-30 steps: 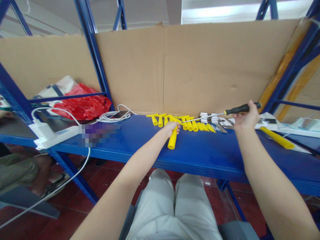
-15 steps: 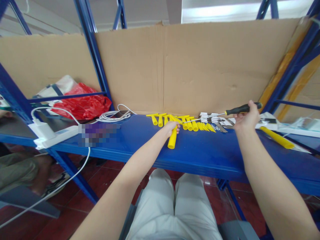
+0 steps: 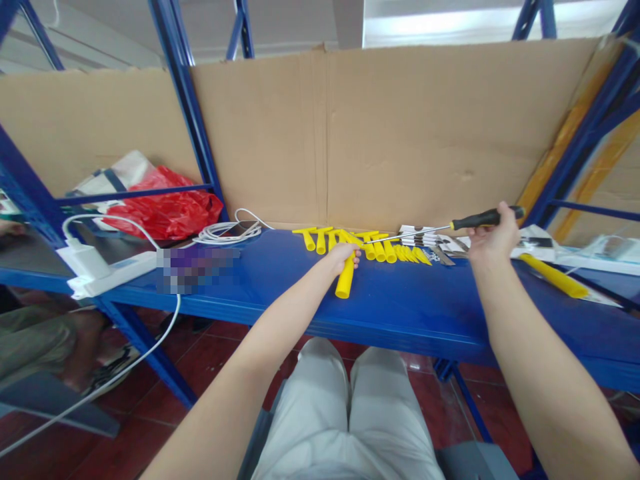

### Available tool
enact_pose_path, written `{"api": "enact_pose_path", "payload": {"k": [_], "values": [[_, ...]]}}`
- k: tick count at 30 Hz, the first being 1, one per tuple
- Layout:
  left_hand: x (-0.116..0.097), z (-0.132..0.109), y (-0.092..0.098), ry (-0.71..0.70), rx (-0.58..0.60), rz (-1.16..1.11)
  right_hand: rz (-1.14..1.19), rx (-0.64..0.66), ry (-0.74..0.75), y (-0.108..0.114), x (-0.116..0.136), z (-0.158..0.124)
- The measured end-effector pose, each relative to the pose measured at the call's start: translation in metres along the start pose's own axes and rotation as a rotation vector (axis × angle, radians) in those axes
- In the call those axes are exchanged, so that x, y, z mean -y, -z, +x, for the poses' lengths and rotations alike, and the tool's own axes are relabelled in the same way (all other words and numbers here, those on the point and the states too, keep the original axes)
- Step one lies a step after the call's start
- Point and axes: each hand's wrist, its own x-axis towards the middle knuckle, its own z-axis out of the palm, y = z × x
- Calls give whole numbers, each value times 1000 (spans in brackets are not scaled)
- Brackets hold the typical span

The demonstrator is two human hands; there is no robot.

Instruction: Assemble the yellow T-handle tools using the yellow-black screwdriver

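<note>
My left hand (image 3: pixel 344 259) is closed around a yellow T-shaped plastic scraper handle (image 3: pixel 343 285), its round end pointing toward me. In my right hand (image 3: pixel 493 235) is a long screwdriver (image 3: pixel 473 220) with a black and yellow handle, held nearly level. The screwdriver's thin shaft runs left, and its tip is at the yellow piece by my left fingers; whether it sits in a screw is too small to tell. Behind my left hand, several similar yellow T-shaped pieces (image 3: pixel 321 241) stand in a row, with small flat yellow parts (image 3: pixel 411 254) to their right.
Metal blades (image 3: pixel 443 255) and white packets (image 3: pixel 417 233) lie behind the shaft. A yellow tube (image 3: pixel 555 275) rests at the right. On the left are a power strip (image 3: pixel 117 272), a coiled white cable (image 3: pixel 227 231) and a red plastic bag (image 3: pixel 165 203). Cardboard (image 3: pixel 400 133) backs the blue shelf (image 3: pixel 280 280).
Almost nothing differs. The screwdriver's tip appears to have shifted very slightly at the yellow piece, while both hands keep their holds.
</note>
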Motion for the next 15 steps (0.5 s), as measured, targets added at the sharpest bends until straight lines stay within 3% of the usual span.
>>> {"api": "enact_pose_path", "payload": {"k": [15], "values": [[-1, -3, -1, 2, 2, 12, 19, 18, 16, 3, -5, 7]]}}
